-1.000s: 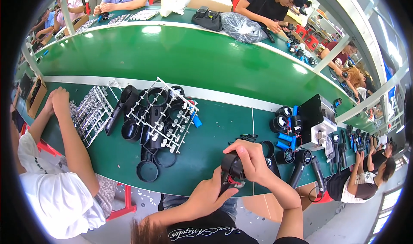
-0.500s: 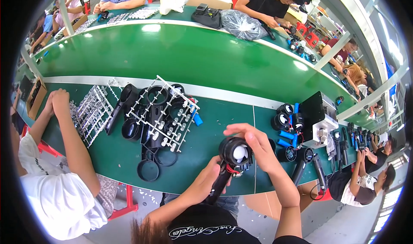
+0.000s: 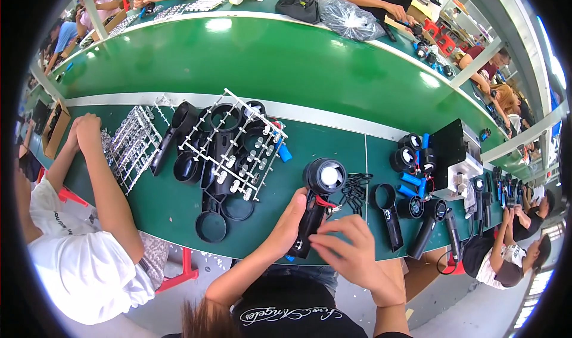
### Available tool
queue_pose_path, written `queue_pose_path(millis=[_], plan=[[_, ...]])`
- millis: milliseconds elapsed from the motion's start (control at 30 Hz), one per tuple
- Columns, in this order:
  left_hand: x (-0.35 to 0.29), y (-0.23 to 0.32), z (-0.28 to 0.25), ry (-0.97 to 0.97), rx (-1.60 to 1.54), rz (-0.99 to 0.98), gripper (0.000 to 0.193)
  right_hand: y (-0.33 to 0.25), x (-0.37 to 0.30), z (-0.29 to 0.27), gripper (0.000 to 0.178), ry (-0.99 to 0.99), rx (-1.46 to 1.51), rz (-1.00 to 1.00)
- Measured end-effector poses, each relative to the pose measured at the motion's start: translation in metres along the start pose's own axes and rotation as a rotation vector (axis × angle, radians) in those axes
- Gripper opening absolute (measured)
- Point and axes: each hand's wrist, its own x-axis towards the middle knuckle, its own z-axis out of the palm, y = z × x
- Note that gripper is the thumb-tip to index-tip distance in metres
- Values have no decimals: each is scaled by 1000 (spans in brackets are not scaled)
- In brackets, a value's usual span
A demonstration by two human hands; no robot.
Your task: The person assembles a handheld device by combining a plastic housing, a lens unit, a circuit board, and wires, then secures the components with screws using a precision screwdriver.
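Note:
My left hand [image 3: 288, 226] is closed around the handle of a black handheld fan body [image 3: 311, 222], held above the near edge of the bench. Its round head faces up and shows a white hub, and thin red wires stick out just below the head. Beside the lower handle is my right hand [image 3: 353, 250], its fingers bent and apart, with nothing visible in them. Whether its fingertips touch the handle is hard to tell. Behind it lies a small pile of black loops [image 3: 356, 192].
White plastic part frames [image 3: 235, 153] lie over black fan housings [image 3: 211, 226] to the left. On the right are blue cylinders [image 3: 410, 179], fan heads, an empty housing [image 3: 388, 219] and a black-and-silver machine [image 3: 456, 165]. A co-worker's arms [image 3: 95, 159] rest at far left.
My right hand has moved from the fan's head down beside its handle. The fan body now stands more upright, its hub in plain sight. The whole view has shifted slightly.

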Motion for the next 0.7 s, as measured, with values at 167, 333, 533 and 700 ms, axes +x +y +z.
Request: queue_pose_path(millis=[167,333,533,700], plan=[[-6,5,5,5,24,-27,58,-12,11,5,20,-232,-118,29],[-5,0,2,-35,-34,-6,56,-9,6,2,20,-270,-70,41],[-11,2,4,-34,-92,-22,56,-1,0,-8,17,-32,268,250],[-17,6,8,-75,-53,-107,51,7,-2,-5,16,210,369,345]])
